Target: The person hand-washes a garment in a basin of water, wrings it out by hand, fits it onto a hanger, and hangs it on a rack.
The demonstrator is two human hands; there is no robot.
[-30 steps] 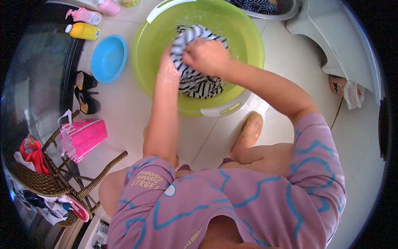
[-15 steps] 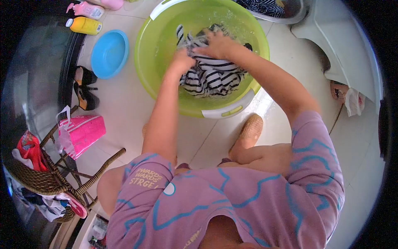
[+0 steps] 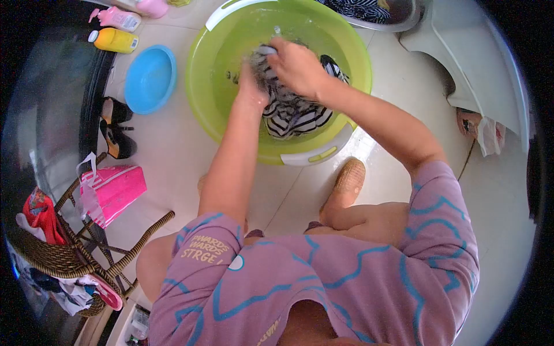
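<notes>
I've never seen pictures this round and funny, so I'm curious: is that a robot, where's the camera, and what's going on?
No robot here! These are a person's two bare hands. The camera sits on the person's head, looking forward and down, so you see the arms reaching away from you. On the pale tiled floor stands a big round lime-green tub with water in it. The right hand grips a wet black-and-white striped cloth. The left hand is against the cloth too, but its fingers are too blurry to make out. Nearby are a small round blue basin and a yellow bottle with a white cap.
</notes>
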